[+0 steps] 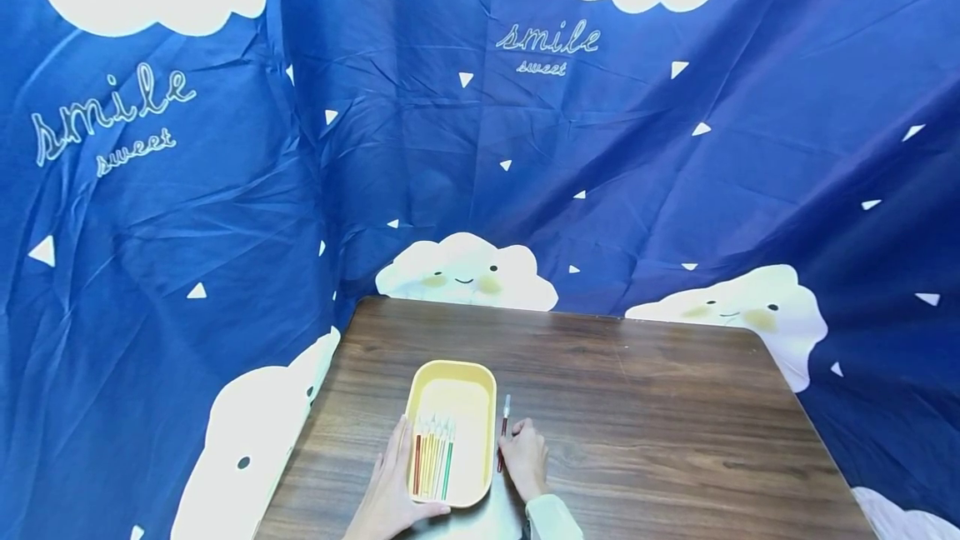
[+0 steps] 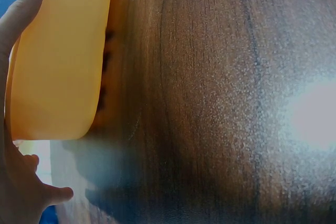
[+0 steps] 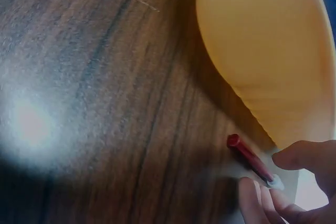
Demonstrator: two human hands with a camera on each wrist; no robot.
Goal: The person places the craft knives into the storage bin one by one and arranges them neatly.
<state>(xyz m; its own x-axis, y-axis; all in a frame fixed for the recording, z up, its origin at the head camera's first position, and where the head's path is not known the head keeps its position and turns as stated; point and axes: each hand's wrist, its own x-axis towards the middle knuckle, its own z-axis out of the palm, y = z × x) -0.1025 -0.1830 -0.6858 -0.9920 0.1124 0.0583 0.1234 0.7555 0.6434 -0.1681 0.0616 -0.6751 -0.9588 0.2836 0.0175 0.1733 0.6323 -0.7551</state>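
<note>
A yellow tray [image 1: 452,367] holds several slim paintbrushes [image 1: 432,461] with pale tips, their handles red, yellow, white and green. Along its left side and near corner, my left hand [image 1: 390,486] grips the rim, fingers outside and thumb at the front. In the left wrist view the same hand [image 2: 18,177] lies against the tray's wall [image 2: 60,61]. Right of the tray, a red paintbrush [image 1: 505,423] with a pale capped tip lies close to the tabletop. My right hand [image 1: 527,458] holds it between thumb and curled fingers; the right wrist view shows its red handle end [image 3: 234,141] sticking out.
Brown wood-grain table [image 1: 660,415] extends to the right of both hands. A blue curtain [image 1: 420,148] with white clouds hangs behind the table and at its left. Light glares off the tabletop in both wrist views.
</note>
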